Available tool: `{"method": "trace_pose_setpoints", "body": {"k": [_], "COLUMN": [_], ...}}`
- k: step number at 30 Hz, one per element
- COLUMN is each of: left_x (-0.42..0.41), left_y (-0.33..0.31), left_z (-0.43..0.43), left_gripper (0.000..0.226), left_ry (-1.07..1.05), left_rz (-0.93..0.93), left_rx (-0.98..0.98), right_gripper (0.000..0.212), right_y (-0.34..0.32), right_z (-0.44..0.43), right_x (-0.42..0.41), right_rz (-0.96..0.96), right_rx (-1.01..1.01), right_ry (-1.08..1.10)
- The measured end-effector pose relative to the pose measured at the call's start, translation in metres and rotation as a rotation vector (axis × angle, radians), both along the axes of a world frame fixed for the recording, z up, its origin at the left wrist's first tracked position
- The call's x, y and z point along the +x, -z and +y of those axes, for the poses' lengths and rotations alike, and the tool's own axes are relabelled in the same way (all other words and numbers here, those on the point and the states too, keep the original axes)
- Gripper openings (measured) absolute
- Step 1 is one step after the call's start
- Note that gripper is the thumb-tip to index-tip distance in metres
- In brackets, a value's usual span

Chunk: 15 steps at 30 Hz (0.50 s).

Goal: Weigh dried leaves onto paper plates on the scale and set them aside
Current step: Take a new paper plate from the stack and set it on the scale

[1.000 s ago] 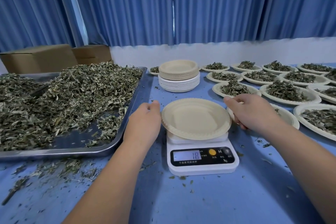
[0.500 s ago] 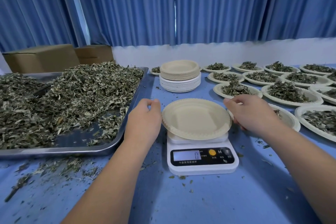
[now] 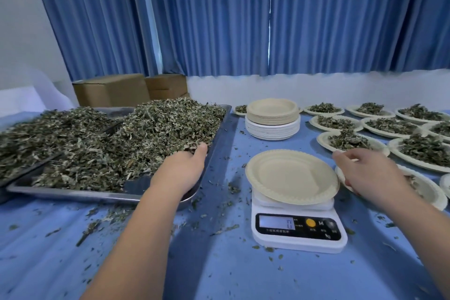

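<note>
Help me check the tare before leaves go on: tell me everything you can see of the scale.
The scale is a white plastic kitchen scale standing flat on the blue table, front toward the camera. Its dark front panel holds a lit display reading 0, a round yellow button and smaller keys. An empty tan paper plate rests on its platform, overhanging it. Leaf crumbs lie around its base.

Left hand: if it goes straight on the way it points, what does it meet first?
The dried leaves heaped in the metal tray; the left hand seems to touch the heap's near edge, though depth is unclear.
</note>
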<state>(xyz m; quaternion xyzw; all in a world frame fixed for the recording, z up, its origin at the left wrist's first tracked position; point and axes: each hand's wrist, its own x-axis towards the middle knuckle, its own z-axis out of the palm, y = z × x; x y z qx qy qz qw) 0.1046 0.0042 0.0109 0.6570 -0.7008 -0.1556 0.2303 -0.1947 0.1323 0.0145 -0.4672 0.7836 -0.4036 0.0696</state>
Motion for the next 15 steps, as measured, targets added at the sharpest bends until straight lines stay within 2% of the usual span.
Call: {"method": "trace_pose_setpoints", "body": {"k": [2, 5, 8, 11, 13, 15], "left_x": [0.010, 0.026, 0.043, 0.051, 0.047, 0.039], "left_y": [-0.005, -0.013, -0.011, -0.010, -0.017, -0.026], "left_z": [-0.011, -0.032, -0.049, -0.056, -0.062, -0.067], "left_gripper": [0.063, 0.065, 0.075, 0.082, 0.081, 0.073], "left_ry": [-0.057, -0.074, -0.007, 0.059, 0.058, 0.061], "left_rz": [-0.050, -0.216, -0.304, -0.272, -0.209, -0.064], "left_rx": [-0.082, -0.105, 0.043, 0.265, 0.209, 0.115], "right_gripper": [0.029, 0.029, 0.027, 0.026, 0.026, 0.025], "right_y": [0.001, 0.002, 0.003, 0.003, 0.002, 0.002], "right_z": [-0.002, -0.004, -0.004, -0.004, -0.004, -0.004], "right_x": [-0.001, -0.001, 0.000, 0.001, 0.001, 0.001], "right_rz": [-0.002, 0.029, 0.036, 0.023, 0.009, 0.008], "right_rx": [0.004, 0.004, 0.008, 0.014, 0.006, -0.002], "right_ry": [0.005, -0.002, -0.019, -0.033, -0.040, -0.041]}}
